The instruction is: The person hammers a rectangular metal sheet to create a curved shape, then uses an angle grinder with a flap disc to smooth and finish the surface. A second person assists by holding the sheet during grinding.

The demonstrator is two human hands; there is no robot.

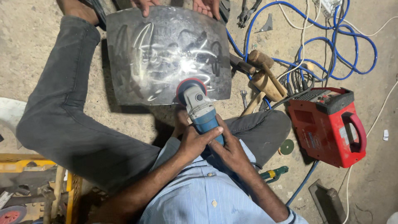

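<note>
The person sits on the floor with legs spread, in a light blue shirt and dark grey trousers. Both hands are closed around the blue body of an angle grinder: the left hand wraps it from the left with the fingers folded over the top, and the right hand clasps it from the right and slightly behind. The grinder's long axis runs straight away from the body, with the grey gear head and red guard at the far end. The guard sits over the near edge of a curved metal sheet, which lies directly ahead of both hands between the legs; whether the disc touches the metal cannot be told. The two hands are about equally near the sheet. The sheet is shiny, with dark patches and bright scuffed streaks. At its far edge a second person's hands rest on the rim, in line with the grinder's axis. To the right lie wooden mallets, a small spanner, a loose disc, a green-handled tool and a red welding machine. Coiled blue cable lies farther off on the right, near pliers.
</note>
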